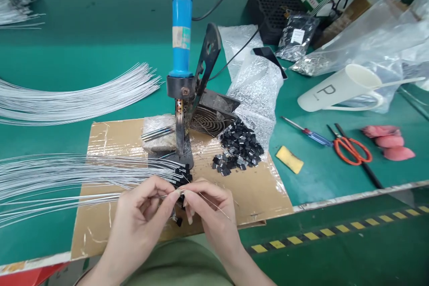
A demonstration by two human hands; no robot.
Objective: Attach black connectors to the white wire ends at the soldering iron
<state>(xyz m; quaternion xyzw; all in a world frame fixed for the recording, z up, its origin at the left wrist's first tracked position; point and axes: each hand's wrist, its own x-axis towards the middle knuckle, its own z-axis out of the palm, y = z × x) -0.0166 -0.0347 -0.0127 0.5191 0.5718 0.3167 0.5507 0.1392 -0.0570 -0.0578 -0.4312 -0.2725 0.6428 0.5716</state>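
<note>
Low in the centre, my left hand pinches a thin wire between thumb and forefinger. My right hand is closed too, its fingertips meeting the left ones around the wire's end. A fine strand runs back across the right hand. What lies between the fingertips is mostly covered. Just beyond them is a bundle of white wires with black connectors on their ends. Above the hands, a blue-handled soldering iron points straight down in its stand.
Small black connector pieces are heaped on the cardboard, beside bubble wrap. Another wire bundle lies at left. Rightward are a yellow sponge, a screwdriver, orange-handled scissors and a tipped white mug.
</note>
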